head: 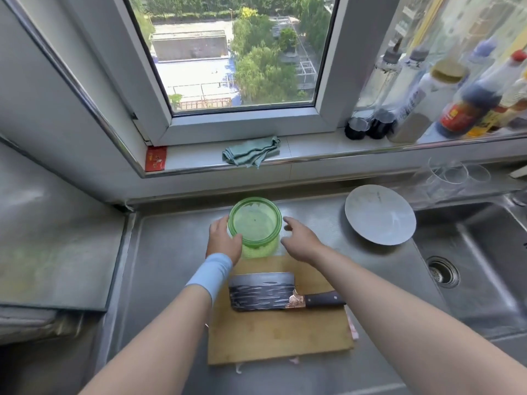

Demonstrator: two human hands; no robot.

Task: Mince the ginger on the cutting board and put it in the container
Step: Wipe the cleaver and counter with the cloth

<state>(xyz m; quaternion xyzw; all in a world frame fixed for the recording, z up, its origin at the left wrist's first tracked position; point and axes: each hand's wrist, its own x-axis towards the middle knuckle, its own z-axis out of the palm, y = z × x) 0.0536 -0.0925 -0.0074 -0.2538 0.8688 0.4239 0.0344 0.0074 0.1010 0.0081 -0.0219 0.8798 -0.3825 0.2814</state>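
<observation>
Container (254, 226) at far edge of board (279, 334)

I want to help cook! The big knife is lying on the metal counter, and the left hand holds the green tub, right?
Not quite. The head view shows the big knife lying on the wooden cutting board, not the metal counter. The left hand does hold the green tub.

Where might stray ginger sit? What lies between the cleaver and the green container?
Head view: only a bare strip of cutting board between cleaver and green container; nothing lies on it.
</observation>
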